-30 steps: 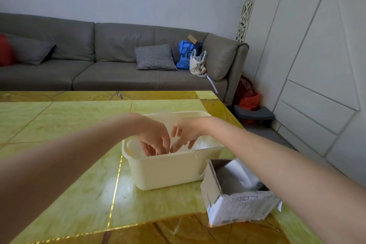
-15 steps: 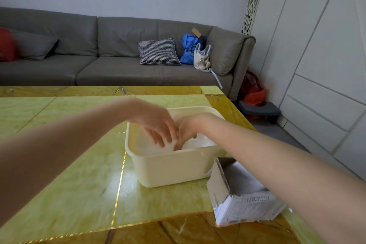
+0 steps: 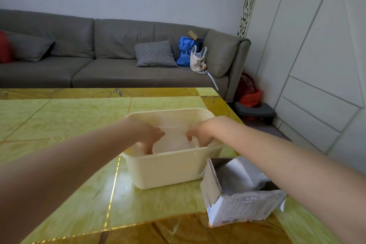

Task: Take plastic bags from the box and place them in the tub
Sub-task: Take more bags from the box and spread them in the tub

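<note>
Reaching into the tub (image 3: 168, 168), both hands, left (image 3: 147, 136) and right (image 3: 200, 134), are pressed on plastic bags (image 3: 174, 140); grip cannot be told. Box (image 3: 237, 204) sits beside.

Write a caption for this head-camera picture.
Both hands, left and right, press plastic bags into the cream tub.

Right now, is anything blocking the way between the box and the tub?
Nothing visible does. The box sits open-topped beside the tub, whose top is open too; only both hands are inside it.
</note>
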`<state>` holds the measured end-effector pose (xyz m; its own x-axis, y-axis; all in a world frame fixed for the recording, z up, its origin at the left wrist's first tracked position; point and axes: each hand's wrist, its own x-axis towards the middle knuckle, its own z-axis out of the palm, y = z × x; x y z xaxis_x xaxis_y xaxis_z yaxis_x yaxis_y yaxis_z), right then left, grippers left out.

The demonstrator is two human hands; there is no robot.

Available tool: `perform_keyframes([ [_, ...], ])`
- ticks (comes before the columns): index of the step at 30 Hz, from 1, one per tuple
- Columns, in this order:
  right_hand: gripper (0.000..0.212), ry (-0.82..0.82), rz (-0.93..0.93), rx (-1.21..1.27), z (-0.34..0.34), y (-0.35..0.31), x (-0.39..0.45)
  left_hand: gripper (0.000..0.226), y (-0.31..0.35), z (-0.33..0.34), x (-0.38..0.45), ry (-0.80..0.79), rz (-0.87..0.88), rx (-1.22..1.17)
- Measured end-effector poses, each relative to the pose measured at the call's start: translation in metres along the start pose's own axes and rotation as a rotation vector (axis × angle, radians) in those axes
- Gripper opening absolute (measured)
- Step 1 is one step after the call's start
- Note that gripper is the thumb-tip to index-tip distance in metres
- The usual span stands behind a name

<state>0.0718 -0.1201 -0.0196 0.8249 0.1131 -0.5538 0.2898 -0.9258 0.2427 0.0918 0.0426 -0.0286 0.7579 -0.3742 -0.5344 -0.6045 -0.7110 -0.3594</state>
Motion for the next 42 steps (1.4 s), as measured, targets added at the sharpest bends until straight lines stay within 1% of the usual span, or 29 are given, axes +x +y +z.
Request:
perform_keyframes([
  [3,0.056,0.004,0.026,-0.018,-0.003,0.001,-0.003,0.075,-0.003,0.009,0.001,-0.052,-0.033,-0.001],
  [5,0.054,-0.005,0.041,-0.012,-0.006,0.002,-0.008,0.074,-0.002,0.005,-0.003,-0.022,-0.029,-0.106],
  [7,0.051,0.027,0.031,0.042,-0.011,0.004,-0.017,0.081,-0.003,-0.007,-0.016,0.013,-0.002,-0.215],
  [9,0.048,0.118,-0.003,0.125,-0.018,0.008,-0.030,0.087,-0.006,-0.021,-0.032,0.043,0.013,-0.282],
  [11,0.040,0.204,-0.011,0.189,-0.025,0.014,-0.050,0.077,-0.006,-0.034,-0.051,0.149,0.001,-0.336],
  [14,0.027,0.280,0.000,0.266,-0.030,0.021,-0.086,0.053,0.004,-0.043,-0.076,0.369,0.027,-0.407],
  [16,0.021,0.284,-0.002,0.344,-0.029,0.024,-0.109,0.042,0.018,-0.047,-0.085,0.460,0.086,-0.445],
  [17,0.021,0.250,-0.006,0.389,-0.024,0.024,-0.121,0.039,0.030,-0.047,-0.091,0.474,0.116,-0.461],
  [19,0.026,0.154,-0.004,0.398,-0.014,0.024,-0.136,0.035,0.050,-0.046,-0.095,0.490,0.162,-0.479],
  [21,0.033,0.067,0.036,0.322,0.003,0.022,-0.146,0.033,0.073,-0.044,-0.100,0.497,0.209,-0.479],
  [22,0.036,0.050,0.061,0.277,0.014,0.021,-0.148,0.032,0.084,-0.043,-0.102,0.497,0.229,-0.475],
  [24,0.040,0.095,0.096,0.230,0.034,0.022,-0.146,0.033,0.101,-0.042,-0.104,0.484,0.255,-0.462],
  [28,0.046,0.238,0.115,0.290,0.060,0.025,-0.140,0.036,0.124,-0.042,-0.106,0.471,0.271,-0.432],
  [31,0.060,0.235,0.101,0.332,0.066,0.030,-0.138,0.036,0.128,-0.042,-0.102,0.462,0.261,-0.433],
  [32,0.061,0.237,0.097,0.346,0.067,0.032,-0.137,0.036,0.129,-0.043,-0.101,0.465,0.259,-0.436],
  [34,0.052,0.276,0.081,0.375,0.069,0.035,-0.133,0.037,0.129,-0.043,-0.097,0.476,0.263,-0.447],
  [37,0.027,0.374,0.080,0.417,0.072,0.034,-0.127,0.039,0.132,-0.042,-0.091,0.476,0.274,-0.471],
  [39,0.016,0.432,0.074,0.474,0.070,0.035,-0.126,0.039,0.134,-0.041,-0.087,0.497,0.272,-0.477],
  [40,0.016,0.445,0.064,0.501,0.066,0.035,-0.126,0.038,0.135,-0.042,-0.086,0.520,0.261,-0.491],
  [42,0.024,0.468,0.059,0.538,0.059,0.036,-0.129,0.038,0.135,-0.043,-0.086,0.560,0.221,-0.543],
])
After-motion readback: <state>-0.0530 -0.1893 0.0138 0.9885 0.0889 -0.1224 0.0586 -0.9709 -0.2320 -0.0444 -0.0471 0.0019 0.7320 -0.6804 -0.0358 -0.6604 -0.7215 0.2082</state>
